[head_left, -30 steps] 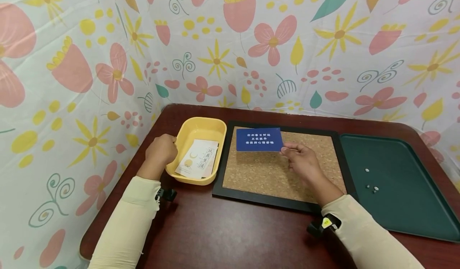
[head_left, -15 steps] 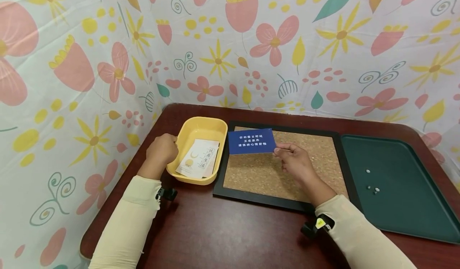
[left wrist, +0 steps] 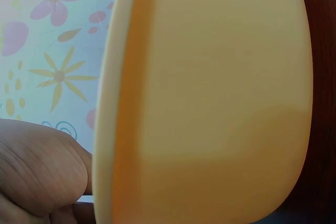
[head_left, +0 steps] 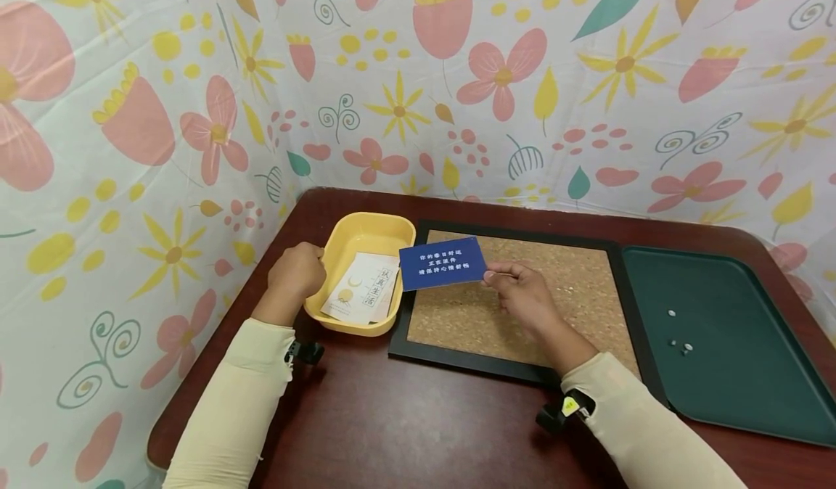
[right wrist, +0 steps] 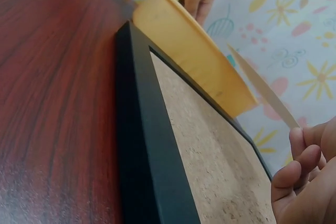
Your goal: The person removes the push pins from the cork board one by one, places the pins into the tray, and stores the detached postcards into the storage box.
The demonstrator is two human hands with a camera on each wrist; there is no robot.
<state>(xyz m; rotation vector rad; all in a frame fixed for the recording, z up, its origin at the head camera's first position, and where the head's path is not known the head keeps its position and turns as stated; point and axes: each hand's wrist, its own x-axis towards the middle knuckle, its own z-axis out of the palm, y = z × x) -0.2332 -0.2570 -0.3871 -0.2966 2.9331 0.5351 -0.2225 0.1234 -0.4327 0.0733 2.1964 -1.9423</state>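
My right hand (head_left: 525,294) pinches the right edge of a blue card (head_left: 443,263) with white printed characters. The card hangs above a black-framed corkboard (head_left: 516,326), its left end near the rim of a yellow plastic bin (head_left: 371,329). In the right wrist view the card (right wrist: 268,93) appears edge-on, apart from the bin. At the bin's left side, my left hand (head_left: 297,275) grips the rim, and its curled fingers are partly hidden. Inside the bin lie white cards (head_left: 361,288) with dark print, partly overlapping.
A dark green tray (head_left: 744,358) stands to the right of the corkboard, holding several small pins (head_left: 688,347). The dark red-brown table (head_left: 385,416) extends in front. Flower-patterned cloth (head_left: 490,75) walls off the back and left.
My right hand has carried the blue card leftward across the corkboard toward the yellow bin, and the card has tilted slightly. My left hand stays at the bin's rim.
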